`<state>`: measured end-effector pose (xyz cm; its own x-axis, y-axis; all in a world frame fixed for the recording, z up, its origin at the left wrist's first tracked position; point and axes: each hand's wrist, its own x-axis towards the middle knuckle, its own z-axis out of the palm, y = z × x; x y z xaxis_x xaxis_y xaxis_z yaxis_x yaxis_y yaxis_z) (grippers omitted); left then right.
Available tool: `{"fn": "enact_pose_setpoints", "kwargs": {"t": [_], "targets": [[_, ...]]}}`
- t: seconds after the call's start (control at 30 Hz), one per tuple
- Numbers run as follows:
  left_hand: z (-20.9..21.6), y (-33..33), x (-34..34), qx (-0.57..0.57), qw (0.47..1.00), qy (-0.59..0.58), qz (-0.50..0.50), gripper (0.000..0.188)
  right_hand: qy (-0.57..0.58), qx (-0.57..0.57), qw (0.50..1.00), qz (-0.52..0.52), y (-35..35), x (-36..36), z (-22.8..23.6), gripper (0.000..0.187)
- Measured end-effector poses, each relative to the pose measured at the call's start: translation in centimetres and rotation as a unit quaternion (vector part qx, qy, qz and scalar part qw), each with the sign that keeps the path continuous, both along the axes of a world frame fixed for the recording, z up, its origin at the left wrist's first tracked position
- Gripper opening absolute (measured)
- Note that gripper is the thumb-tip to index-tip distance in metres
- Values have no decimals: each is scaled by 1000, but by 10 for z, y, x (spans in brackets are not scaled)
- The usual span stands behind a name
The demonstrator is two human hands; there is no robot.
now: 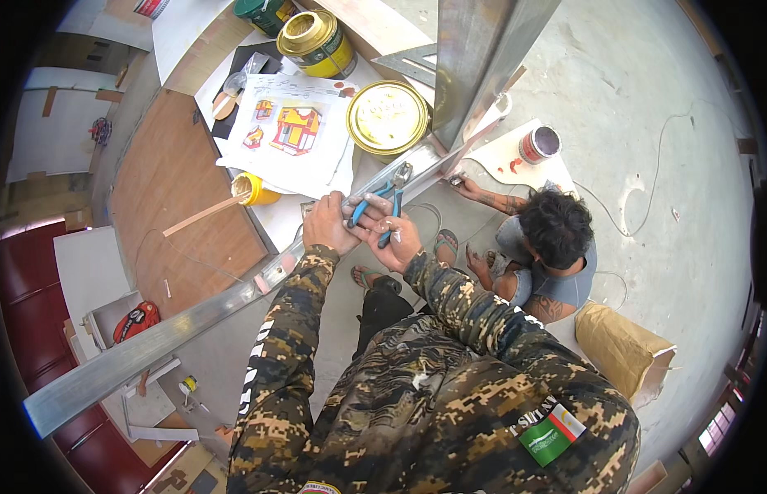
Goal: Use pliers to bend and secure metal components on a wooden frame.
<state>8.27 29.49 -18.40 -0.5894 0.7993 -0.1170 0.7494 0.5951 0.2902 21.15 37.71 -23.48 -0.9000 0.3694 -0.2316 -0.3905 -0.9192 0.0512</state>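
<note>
L hand (327,224): positioned at frame ctr, back up, fingers bent and drawn together, wrist in line w/ the forearm. Fingertips lie beside those of the R hand. Whether the L hand is clamped on anything: cannot tell; its underside is hidden.

R hand (398,244): just right of ctr, palm turned up, fingers pointing left and partly curled. Closed loosely on metal pliers w/ blue handles (383,191). Pliers lie across the fingers and palm at frame ctr, handles spread, metal head toward upper right.

Both forearms, in brown-and-black camouflage sleeves (286,350), enter from the lower edge and converge at ctr; R forearm slants up-left, L forearm runs nearly straight up.

Adjacent items: long silver metal bar (182,323) runs diag. from lower left to ctr, passing by the hands. White worktop (278,222), upper ctr-left, carries a white paper sheet w/ red-and-yellow drawings (297,132), a round gold-lidded tin (388,117) and a yellow plastic tub w/ wooden stick (256,189). Silver upright metal post (482,62) stands at top ctr. Co-worker in grey top (556,255) crouches on concrete floor (639,272), right of ctr, one arm extended toward the post's base.
</note>
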Motion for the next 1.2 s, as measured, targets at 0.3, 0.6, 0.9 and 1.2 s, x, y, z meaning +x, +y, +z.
{"fn": "enact_pose_setpoints", "kwargs": {"t": [0.3, 0.6, 0.9, 1.2], "targets": [[2, 0, 0, -14, 1000, 6, -2, 53, 6, 2, 1000, -3, 0, 1, 1, 54], [3, 0, 0, -7, 1000, 6, -12, 57, -78, -21, 997, -5, 2, 0, 17, 33], [0, 0, 1, -34, 999, 30, 4, 57, -76, 63, 943, 319, 112, 78, -15, 22], [2, 1, 2, -25, 999, 17, 9, 59, -35, 125, 931, 342, 111, 84, -12, 38]]}}
